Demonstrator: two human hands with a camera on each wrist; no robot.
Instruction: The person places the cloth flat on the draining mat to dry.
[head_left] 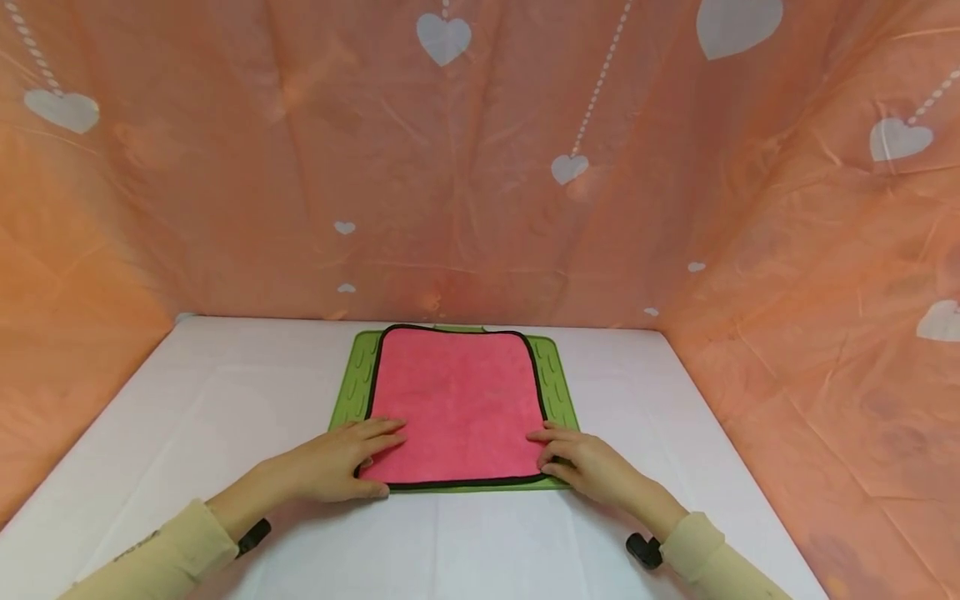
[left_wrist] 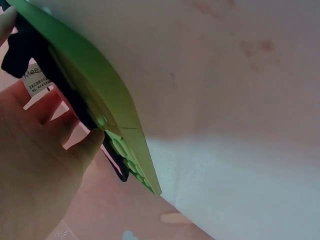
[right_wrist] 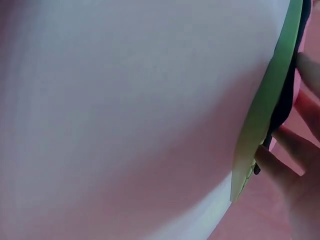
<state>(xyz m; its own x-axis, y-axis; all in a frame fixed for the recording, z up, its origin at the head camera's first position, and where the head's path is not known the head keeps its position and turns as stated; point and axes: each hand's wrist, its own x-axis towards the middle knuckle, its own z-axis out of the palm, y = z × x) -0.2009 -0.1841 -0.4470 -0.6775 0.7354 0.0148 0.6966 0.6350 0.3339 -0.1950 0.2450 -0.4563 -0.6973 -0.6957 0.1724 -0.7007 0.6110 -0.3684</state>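
A pink cloth (head_left: 457, 400) with a black border lies spread flat over a green board (head_left: 555, 383); the board's grooved sides show to its left and right. My left hand (head_left: 341, 462) rests on the cloth's near left corner, fingers extended across it and thumb at the front edge. Beside those fingers a white label (left_wrist: 35, 80) and a dark loop (left_wrist: 19, 55) stick out from the border in the left wrist view. On the near right corner lies my right hand (head_left: 592, 467), its fingers slightly bent and touching the cloth's edge. The board's middle is hidden under the cloth.
Both lie on a white-covered table (head_left: 247, 392). An orange curtain (head_left: 480, 208) with white hearts hangs behind the table and along both sides. A black strap piece (head_left: 645, 550) shows at the right wrist, another dark piece (head_left: 253, 537) at the left.
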